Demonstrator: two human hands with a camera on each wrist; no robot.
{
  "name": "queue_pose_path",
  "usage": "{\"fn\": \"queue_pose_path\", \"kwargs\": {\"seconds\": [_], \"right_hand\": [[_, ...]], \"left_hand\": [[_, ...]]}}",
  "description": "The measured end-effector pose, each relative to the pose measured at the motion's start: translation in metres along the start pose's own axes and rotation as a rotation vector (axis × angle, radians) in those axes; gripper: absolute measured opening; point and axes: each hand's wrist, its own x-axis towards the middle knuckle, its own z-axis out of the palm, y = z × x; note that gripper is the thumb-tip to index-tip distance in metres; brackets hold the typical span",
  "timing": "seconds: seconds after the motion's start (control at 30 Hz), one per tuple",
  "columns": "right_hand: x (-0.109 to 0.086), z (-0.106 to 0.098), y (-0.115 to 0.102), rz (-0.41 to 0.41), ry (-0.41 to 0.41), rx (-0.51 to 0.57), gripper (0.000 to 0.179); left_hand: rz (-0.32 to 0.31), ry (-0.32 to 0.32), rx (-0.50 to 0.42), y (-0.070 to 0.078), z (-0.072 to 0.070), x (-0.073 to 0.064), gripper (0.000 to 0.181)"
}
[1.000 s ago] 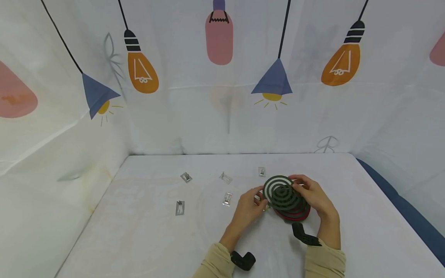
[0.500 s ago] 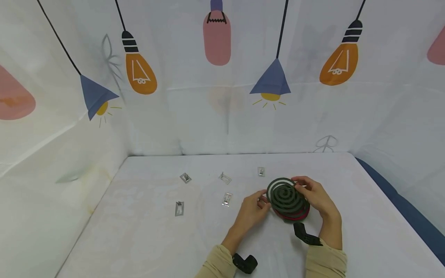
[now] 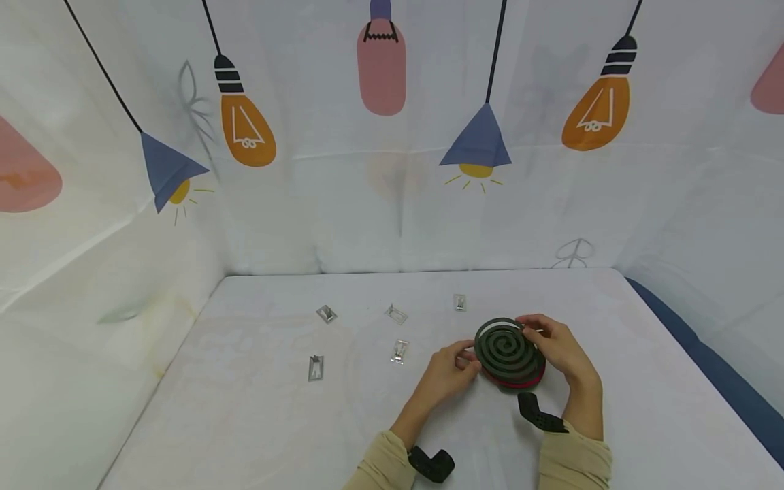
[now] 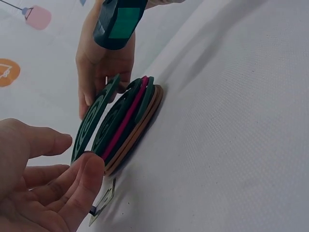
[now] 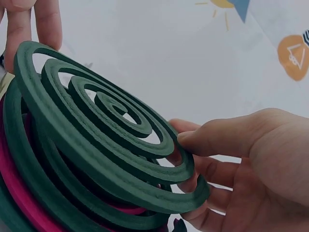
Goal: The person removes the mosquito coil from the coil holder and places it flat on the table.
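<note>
A green mosquito coil (image 3: pixel 507 346) tilts over a stack of coils, its far side raised in the wrist views. My right hand (image 3: pixel 554 344) pinches its far right edge between thumb (image 5: pixel 217 135) and fingers. At the coil's left edge my left hand (image 3: pixel 450 371) has its fingertips touching the rim, fingers loosely bent (image 4: pixel 87 179). Below, the stack shows more green coils, a pink-red coil (image 4: pixel 123 123) and brown coils (image 4: pixel 140 137) at the bottom. The green coil hides most of the stack from above.
Small metal coil stands lie apart on the white table (image 3: pixel 245 422): one stand (image 3: pixel 399 351) near the left hand, another stand (image 3: pixel 460 303) behind the stack, several farther left. A metal piece (image 4: pixel 104 205) lies beside the stack. A printed white curtain (image 3: pixel 337 218) stands behind.
The green coil has come down and to the right over the stack, covering more of it. Both hands have shifted slightly right with it.
</note>
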Motion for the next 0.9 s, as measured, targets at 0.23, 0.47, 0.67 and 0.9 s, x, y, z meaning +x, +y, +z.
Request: {"fn": "queue_pose_path", "kwargs": {"seconds": [0.23,0.47,0.67,0.9], "right_hand": [[-0.0003,-0.0001,-0.0008,0.012,-0.004,-0.007,0.034],[-0.0013,-0.0007,0.0003,0.009,-0.009,-0.012,0.035],[-0.002,-0.0015,0.002,0.014,-0.013,-0.011,0.035],[-0.0026,-0.0008,0.0028,0.023,-0.02,-0.023,0.035]], "left_hand": [[0.007,-0.023,0.004,-0.0002,-0.0001,-0.0001,0.04],[0.014,-0.072,-0.006,-0.0028,-0.0004,-0.0007,0.042],[-0.008,-0.101,-0.033,-0.0062,0.0021,0.0003,0.042],[-0.005,-0.099,0.001,-0.001,0.0015,-0.0016,0.041]]}}
